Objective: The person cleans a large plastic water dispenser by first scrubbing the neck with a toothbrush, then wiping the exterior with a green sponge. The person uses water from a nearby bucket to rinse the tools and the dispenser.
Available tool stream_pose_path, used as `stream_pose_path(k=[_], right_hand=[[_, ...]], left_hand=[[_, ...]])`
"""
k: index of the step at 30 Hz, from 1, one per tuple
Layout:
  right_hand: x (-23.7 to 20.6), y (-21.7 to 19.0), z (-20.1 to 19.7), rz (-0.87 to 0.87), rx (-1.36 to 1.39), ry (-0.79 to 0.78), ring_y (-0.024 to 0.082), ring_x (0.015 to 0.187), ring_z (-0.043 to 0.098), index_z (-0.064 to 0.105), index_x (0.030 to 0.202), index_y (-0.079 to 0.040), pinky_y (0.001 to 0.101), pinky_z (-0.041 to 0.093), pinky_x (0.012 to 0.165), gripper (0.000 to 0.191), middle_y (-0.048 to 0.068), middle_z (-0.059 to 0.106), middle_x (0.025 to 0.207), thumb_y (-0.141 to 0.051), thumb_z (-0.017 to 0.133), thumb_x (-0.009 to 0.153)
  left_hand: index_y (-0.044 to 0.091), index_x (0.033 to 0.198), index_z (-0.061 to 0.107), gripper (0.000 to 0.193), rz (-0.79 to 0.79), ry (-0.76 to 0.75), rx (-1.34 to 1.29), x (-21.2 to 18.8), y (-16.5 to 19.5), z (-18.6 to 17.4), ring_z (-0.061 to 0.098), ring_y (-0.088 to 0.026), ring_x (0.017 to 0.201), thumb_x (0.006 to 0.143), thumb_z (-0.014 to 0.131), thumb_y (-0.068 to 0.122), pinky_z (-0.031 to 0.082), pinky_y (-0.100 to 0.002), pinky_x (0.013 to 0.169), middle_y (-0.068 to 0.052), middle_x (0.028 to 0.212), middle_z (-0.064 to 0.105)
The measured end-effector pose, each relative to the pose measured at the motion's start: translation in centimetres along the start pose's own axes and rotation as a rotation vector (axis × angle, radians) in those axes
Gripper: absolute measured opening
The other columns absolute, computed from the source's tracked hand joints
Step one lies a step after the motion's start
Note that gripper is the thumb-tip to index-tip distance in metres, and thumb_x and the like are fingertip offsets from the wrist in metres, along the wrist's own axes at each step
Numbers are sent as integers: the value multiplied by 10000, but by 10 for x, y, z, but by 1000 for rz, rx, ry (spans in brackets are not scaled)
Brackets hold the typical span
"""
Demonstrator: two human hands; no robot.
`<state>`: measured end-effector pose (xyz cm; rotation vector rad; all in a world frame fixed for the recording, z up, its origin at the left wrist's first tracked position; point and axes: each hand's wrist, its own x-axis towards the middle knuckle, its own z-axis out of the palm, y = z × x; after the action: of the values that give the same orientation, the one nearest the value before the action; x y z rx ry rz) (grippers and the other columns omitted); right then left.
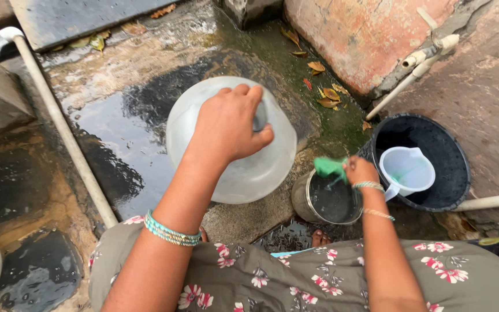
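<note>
I see the left hand [226, 124] spread over the top of a large clear plastic jug [232, 141], fingers curled over its upper side and thumb pressed on the near right, so it grips the jug around the neck. The jug sits tilted on wet stone ground [134, 104], its round body facing me. I can make out no label or print on it.

The right hand [360, 171] is closed, pinching a green scrub pad [328, 167] between thumb and fingers. It hangs just above the rim of a small steel pot [324, 199] holding dark water; whether the pad touches the water I cannot tell, since the hand blocks that spot. The pot stands just right of the jug, near but apart.

Right of the pot is a black bucket [434, 150], with a white plastic mug [406, 170] lying inside it. The right wrist crosses in front of the bucket's near rim. Both wrists carry bangles: teal ones on the left, thin ones on the right.

A white pipe [64, 127] runs diagonally along the ground left of the jug. Another white pipe [411, 78] slants along the reddish wall [365, 40] behind the bucket. Dry leaves [327, 95] lie on mossy ground between jug and wall. A flowered grey dress [319, 277] fills the bottom edge.
</note>
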<state>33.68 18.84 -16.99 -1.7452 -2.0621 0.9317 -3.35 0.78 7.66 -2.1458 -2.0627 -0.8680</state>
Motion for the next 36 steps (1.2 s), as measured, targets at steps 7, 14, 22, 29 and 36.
stream_pose_path(k=[7, 14, 22, 29, 36], right_hand=[[-14, -6, 29, -41, -271, -4, 307, 903, 755, 790, 991, -128, 432, 578, 843, 303, 134, 781, 943, -348, 829, 786], [-45, -27, 65, -119, -549, -390, 313, 994, 722, 831, 1008, -198, 419, 537, 931, 235, 113, 774, 1060, -206, 778, 779], [14, -19, -7, -36, 192, -354, 148, 798, 594, 715, 910, -15, 323, 493, 736, 77, 26, 674, 851, -92, 713, 909], [19, -130, -73, -482, 1, 4, 127, 760, 573, 676, 1059, -38, 299, 484, 692, 230, 24, 645, 834, -244, 703, 962], [-33, -251, -56, -945, -225, 61, 333, 1093, 665, 743, 1135, -86, 471, 469, 989, 317, 161, 723, 1122, -343, 680, 960]], left_hand=[[20, 955, 597, 390, -45, 84, 121, -10, -31, -4, 660, -394, 835, 751, 715, 330, 554, -501, 696, -173, 908, 654], [17, 962, 573, 386, -31, 149, 119, -5, -29, 7, 629, -384, 812, 742, 677, 317, 541, -502, 643, -169, 908, 619], [45, 959, 578, 366, -21, 108, 42, 6, -32, 14, 617, -409, 853, 710, 657, 301, 530, -532, 670, -161, 933, 628], [82, 893, 622, 295, -71, 107, -32, 20, -43, 24, 630, -414, 896, 782, 692, 346, 516, -536, 730, -138, 931, 653], [121, 887, 657, 123, -31, 132, -99, 21, -62, 22, 643, -381, 892, 820, 692, 218, 521, -494, 769, -83, 917, 674]])
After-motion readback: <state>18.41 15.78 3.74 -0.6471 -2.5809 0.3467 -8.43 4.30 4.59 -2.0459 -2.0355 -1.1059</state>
